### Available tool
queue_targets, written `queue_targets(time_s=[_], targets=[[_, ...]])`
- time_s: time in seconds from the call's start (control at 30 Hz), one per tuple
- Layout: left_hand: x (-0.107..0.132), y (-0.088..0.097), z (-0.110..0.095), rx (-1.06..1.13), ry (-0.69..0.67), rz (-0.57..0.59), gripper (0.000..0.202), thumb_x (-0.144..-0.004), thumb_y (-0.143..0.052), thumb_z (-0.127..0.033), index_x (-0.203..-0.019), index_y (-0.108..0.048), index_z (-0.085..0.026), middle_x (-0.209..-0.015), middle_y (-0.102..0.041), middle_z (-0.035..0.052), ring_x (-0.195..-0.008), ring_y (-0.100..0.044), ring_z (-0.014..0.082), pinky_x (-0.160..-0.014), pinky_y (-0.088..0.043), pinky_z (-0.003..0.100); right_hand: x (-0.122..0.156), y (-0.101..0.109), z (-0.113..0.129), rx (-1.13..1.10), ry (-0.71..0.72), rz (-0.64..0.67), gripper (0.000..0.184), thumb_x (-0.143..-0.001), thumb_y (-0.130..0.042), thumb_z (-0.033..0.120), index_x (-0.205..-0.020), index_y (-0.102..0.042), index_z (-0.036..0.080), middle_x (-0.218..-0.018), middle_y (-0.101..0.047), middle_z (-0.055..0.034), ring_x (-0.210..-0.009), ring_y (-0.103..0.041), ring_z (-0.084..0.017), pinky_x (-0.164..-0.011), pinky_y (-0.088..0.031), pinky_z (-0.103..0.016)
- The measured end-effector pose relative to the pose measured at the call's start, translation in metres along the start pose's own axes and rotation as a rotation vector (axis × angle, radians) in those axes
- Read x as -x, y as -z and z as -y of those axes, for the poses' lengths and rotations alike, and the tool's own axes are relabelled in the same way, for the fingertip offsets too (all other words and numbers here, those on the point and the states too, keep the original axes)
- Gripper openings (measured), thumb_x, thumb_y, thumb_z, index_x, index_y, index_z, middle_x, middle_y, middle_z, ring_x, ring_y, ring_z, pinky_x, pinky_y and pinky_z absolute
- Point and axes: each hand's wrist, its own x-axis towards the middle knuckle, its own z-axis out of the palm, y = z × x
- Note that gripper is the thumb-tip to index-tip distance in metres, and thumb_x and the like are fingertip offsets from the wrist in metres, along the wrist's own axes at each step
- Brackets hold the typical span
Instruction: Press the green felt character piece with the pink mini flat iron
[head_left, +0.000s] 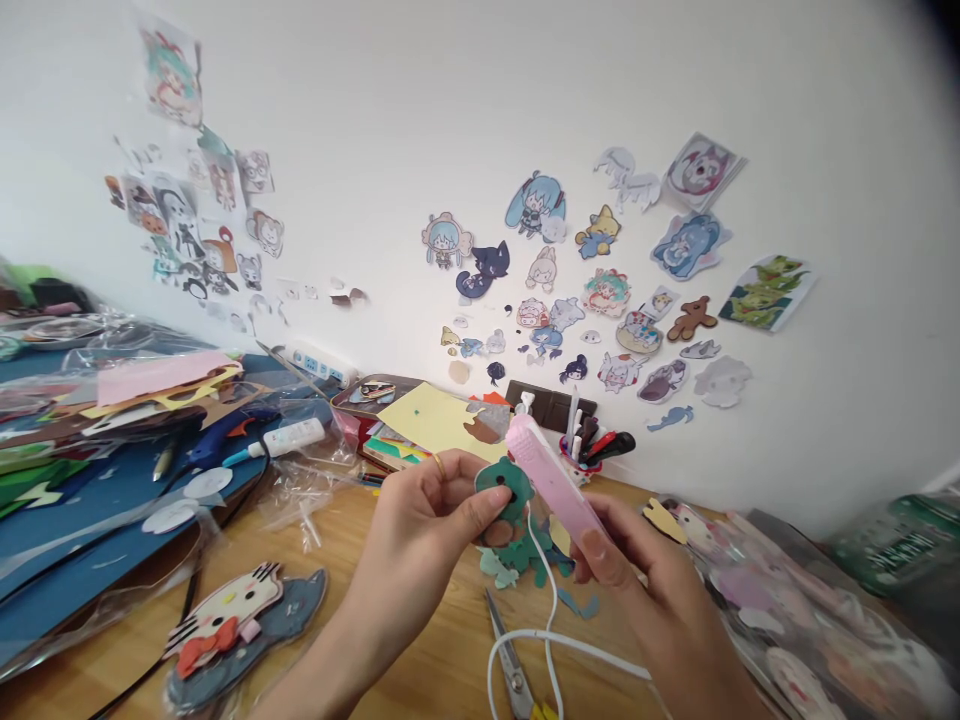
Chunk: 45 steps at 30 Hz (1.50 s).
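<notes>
My left hand (427,545) pinches a small green felt cutout (491,480) with dark eye spots between thumb and fingers. In my right hand (637,560) is a long, slim pink object (551,480), tilted, shaped like a phone in a case; its face is turned from me. The tops of the two held things almost meet. A white cord (553,590) hangs in front of the cutout and loops over the table; where it starts I cannot make out. Below my hands lie green felt scraps (525,560) and scissors (514,665) with yellow on the handles.
A cat-shaped felt piece (240,630) lies at left, near a blue mat (82,560) heaped with felt sheets and a glue bottle (292,437). Yellow sheets (431,420) and a pen holder (589,450) stand behind. Plastic-wrapped pieces (795,600) crowd the right. Paper cutouts (536,205) cover the wall.
</notes>
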Motion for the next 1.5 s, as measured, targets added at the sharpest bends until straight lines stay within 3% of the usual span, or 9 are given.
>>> queue_targets(time_s=[0.13,0.27,0.33,0.47,0.63,0.9,1.23,1.37,1.5], targets=[[0.001,-0.001,0.0,0.011,-0.006,-0.003,0.008,-0.075,-0.062,-0.019,-0.075,-0.059,-0.011,-0.064,-0.067,0.0034,-0.054,-0.054,0.0087,-0.053,-0.044,0.018,0.001,-0.003,0.001,0.065,0.012,-0.045,0.036,-0.082,-0.04,0.049,-0.099,-0.053,0.021,-0.068,-0.056,-0.0011,-0.068,-0.053,-0.021,-0.062,-0.037,-0.032],[0.002,-0.001,-0.001,0.013,-0.007,-0.012,0.007,-0.074,-0.062,-0.018,-0.074,-0.059,-0.012,-0.063,-0.067,0.0021,-0.055,-0.056,0.0088,-0.053,-0.045,0.017,-0.002,-0.002,-0.004,-0.262,-0.059,0.088,0.031,-0.083,-0.042,0.047,-0.08,-0.058,0.02,-0.057,-0.052,0.0015,-0.056,-0.05,-0.016,-0.055,-0.037,-0.026],[0.001,0.001,-0.002,-0.004,-0.017,-0.055,0.006,-0.072,-0.063,-0.017,-0.073,-0.06,-0.012,-0.061,-0.066,0.0017,-0.054,-0.056,0.009,-0.052,-0.046,0.017,-0.003,0.002,-0.01,-0.402,-0.095,0.016,0.032,-0.083,-0.044,0.046,-0.071,-0.059,0.02,-0.056,-0.054,0.0012,-0.055,-0.05,-0.014,-0.055,-0.039,-0.024],[-0.002,0.007,-0.003,0.01,-0.027,-0.057,0.007,-0.071,-0.065,-0.016,-0.071,-0.06,-0.011,-0.063,-0.068,0.0036,-0.053,-0.059,0.01,-0.053,-0.048,0.018,-0.005,0.016,-0.021,-0.654,-0.09,-0.177,0.041,-0.081,-0.04,0.054,-0.09,-0.063,0.022,-0.068,-0.06,-0.0004,-0.061,-0.049,-0.014,-0.06,-0.043,-0.02],[-0.005,0.01,0.0,0.071,-0.104,0.022,0.002,-0.073,-0.063,-0.014,-0.074,-0.062,-0.012,-0.069,-0.071,0.0042,-0.062,-0.064,0.0124,-0.058,-0.05,0.019,-0.007,0.027,-0.027,-0.703,-0.024,-0.065,0.053,-0.078,-0.035,0.062,-0.102,-0.06,0.022,-0.075,-0.055,-0.001,-0.064,-0.045,-0.015,-0.062,-0.044,-0.019],[-0.008,0.01,0.004,0.093,-0.245,0.049,0.007,-0.074,-0.062,-0.011,-0.072,-0.065,-0.017,-0.069,-0.071,-0.0002,-0.064,-0.064,0.0117,-0.064,-0.05,0.019,-0.005,0.02,-0.018,-0.817,-0.062,-0.053,0.051,-0.076,-0.038,0.062,-0.103,-0.057,0.023,-0.067,-0.05,0.0012,-0.041,-0.03,-0.007,-0.038,-0.025,-0.02],[-0.004,0.011,0.007,-0.121,-0.474,-0.04,0.012,-0.071,-0.065,-0.014,-0.073,-0.07,-0.024,-0.076,-0.073,-0.0011,-0.071,-0.064,0.0155,-0.067,-0.048,0.021,-0.005,0.02,-0.02,-0.687,0.082,-0.005,0.05,-0.073,-0.042,0.064,-0.102,-0.058,0.027,-0.071,-0.048,0.0015,-0.044,-0.032,-0.008,-0.038,-0.029,-0.021],[-0.002,0.011,0.005,-0.125,-0.489,-0.033,0.009,-0.072,-0.064,-0.016,-0.075,-0.07,-0.022,-0.08,-0.073,0.0032,-0.076,-0.065,0.0202,-0.069,-0.051,0.026,-0.002,0.02,-0.023,-0.551,0.187,-0.038,0.041,-0.071,-0.053,0.057,-0.099,-0.061,0.028,-0.072,-0.054,0.0005,-0.057,-0.043,-0.013,-0.052,-0.038,-0.023],[-0.004,0.012,0.006,-0.09,-0.464,-0.045,0.008,-0.07,-0.066,-0.014,-0.071,-0.069,-0.021,-0.073,-0.073,0.0007,-0.069,-0.065,0.0162,-0.065,-0.05,0.021,-0.001,0.02,-0.025,-0.424,0.122,-0.082,0.052,-0.063,-0.063,0.055,-0.11,-0.056,0.034,-0.079,-0.059,0.0008,-0.081,-0.051,-0.02,-0.07,-0.042,-0.023]])
